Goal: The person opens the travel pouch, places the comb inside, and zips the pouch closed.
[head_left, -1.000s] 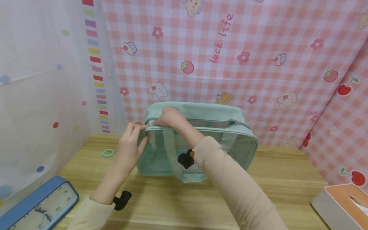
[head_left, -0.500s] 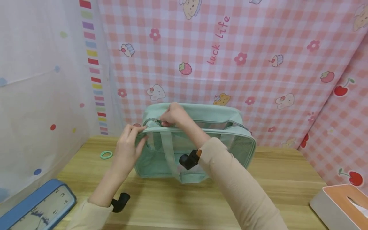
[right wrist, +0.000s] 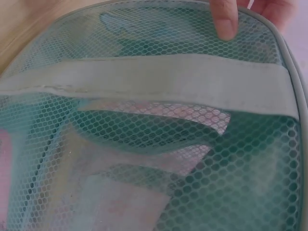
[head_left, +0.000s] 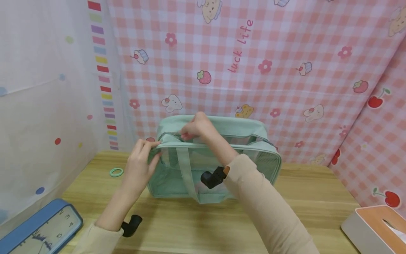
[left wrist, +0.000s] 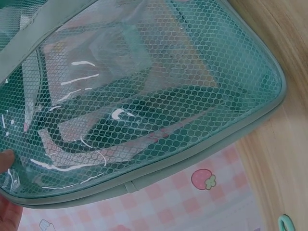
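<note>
A mint-green bag (head_left: 169, 180) with clear mesh sides and a strap handle (head_left: 185, 169) stands upright on the table. My left hand (head_left: 136, 162) pinches its upper left corner, thumb on the front mesh and fingers behind. That same thumb (right wrist: 224, 21) shows in the right wrist view. At the top, my right hand (head_left: 198, 127) has its fingertips curled at the zipper (head_left: 171, 133), left of the bag's middle; the zipper pull is hidden under them. Right of this hand the top gapes. Through the mesh (left wrist: 183, 62) in the left wrist view, dark green curved bands appear.
A light green ring (head_left: 116, 172) lies on the wooden table (head_left: 177, 229) left of the bag. A blue-framed clock (head_left: 44, 225) is at the front left, an orange-topped tissue box (head_left: 377, 225) at the front right. Pink checked cloth (head_left: 285, 88) hangs close behind the bag.
My right hand has moved right along the zipper from the left corner. A stretch of zipper now shows behind it. The left hand keeps its place on the corner.
</note>
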Action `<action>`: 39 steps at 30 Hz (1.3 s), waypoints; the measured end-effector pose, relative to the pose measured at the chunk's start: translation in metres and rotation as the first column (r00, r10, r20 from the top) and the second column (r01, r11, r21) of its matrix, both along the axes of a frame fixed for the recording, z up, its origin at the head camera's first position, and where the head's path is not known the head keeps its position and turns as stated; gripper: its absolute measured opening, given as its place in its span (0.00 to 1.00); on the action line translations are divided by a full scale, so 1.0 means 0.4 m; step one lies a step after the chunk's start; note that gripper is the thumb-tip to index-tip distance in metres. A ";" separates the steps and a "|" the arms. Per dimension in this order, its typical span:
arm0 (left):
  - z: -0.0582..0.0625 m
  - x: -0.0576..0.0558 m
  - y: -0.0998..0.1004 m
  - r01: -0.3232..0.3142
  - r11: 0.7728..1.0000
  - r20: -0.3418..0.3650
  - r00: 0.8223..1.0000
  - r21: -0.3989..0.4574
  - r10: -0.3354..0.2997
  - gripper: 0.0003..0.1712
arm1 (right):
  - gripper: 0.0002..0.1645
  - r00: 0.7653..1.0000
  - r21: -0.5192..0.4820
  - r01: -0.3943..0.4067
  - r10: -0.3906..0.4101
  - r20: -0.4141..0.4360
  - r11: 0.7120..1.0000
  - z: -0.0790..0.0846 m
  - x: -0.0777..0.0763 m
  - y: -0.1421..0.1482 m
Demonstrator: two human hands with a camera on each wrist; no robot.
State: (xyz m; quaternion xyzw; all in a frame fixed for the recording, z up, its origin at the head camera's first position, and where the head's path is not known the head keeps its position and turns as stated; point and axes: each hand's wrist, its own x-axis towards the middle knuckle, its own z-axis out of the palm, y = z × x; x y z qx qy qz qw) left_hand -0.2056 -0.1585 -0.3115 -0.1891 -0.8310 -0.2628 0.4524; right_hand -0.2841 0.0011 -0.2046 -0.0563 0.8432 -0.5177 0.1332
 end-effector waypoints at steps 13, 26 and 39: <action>0.005 0.004 -0.004 -0.020 1.000 0.012 1.000 -0.005 0.020 0.18 | 0.12 0.999 0.023 0.040 -0.040 -0.003 0.999 0.003 -0.007 0.053; 0.005 0.003 -0.001 -0.005 1.000 0.014 1.000 -0.004 0.005 0.17 | 0.09 0.999 0.028 0.037 -0.037 -0.020 0.999 0.010 -0.001 0.075; 0.003 0.001 0.002 -0.015 1.000 -0.004 1.000 -0.009 0.015 0.18 | 0.07 0.995 0.071 0.074 -0.068 -0.078 0.995 0.021 0.004 0.113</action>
